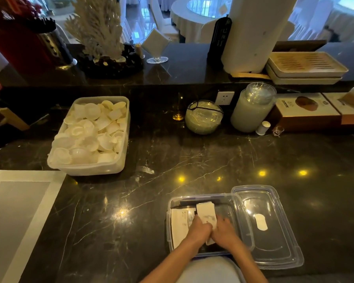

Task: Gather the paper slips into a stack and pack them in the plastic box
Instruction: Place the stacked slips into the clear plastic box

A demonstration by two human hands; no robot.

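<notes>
Both hands reach into the clear plastic box [200, 223] on the dark worktop [143, 193]: the left hand [198, 229] and right hand [223, 231] are pressed side by side, closed around a stack of paper slips [206, 215] that stands tilted between them inside the box. More slips [179, 223] lie flat against the box's left side. Its lid [274, 225] lies just beside it on the right, partly under its edge. Farther left sits a white tub of shells [90, 135].

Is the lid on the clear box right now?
No, the lid lies on the counter beside the open plastic box, to its right.
</notes>
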